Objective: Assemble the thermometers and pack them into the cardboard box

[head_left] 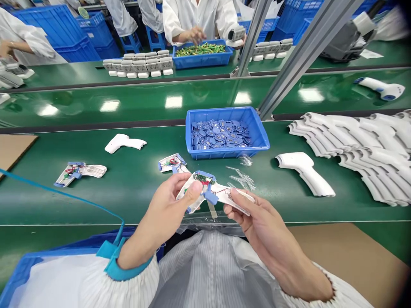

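Note:
Both hands hold one opened white-and-blue device half (210, 190) above the near table edge, its green board and red wires facing up. My left hand (171, 199) pinches its wide head, thumb on top. My right hand (253, 209) grips the handle end between thumb and fingers. Just behind my left hand lies another opened device half (171, 163), partly covered. Clear thin plastic pieces (242, 177) are scattered behind my right hand. A blue tray (227, 152) of small blue parts stands farther back.
White shells (369, 132) are stacked at right, with a single shell (305, 169) nearer. At left lie a white shell (123, 142) and an opened half (78, 172). A blue cord (64, 193) runs to my left wrist. A metal post (289, 60) rises behind the tray; people work beyond.

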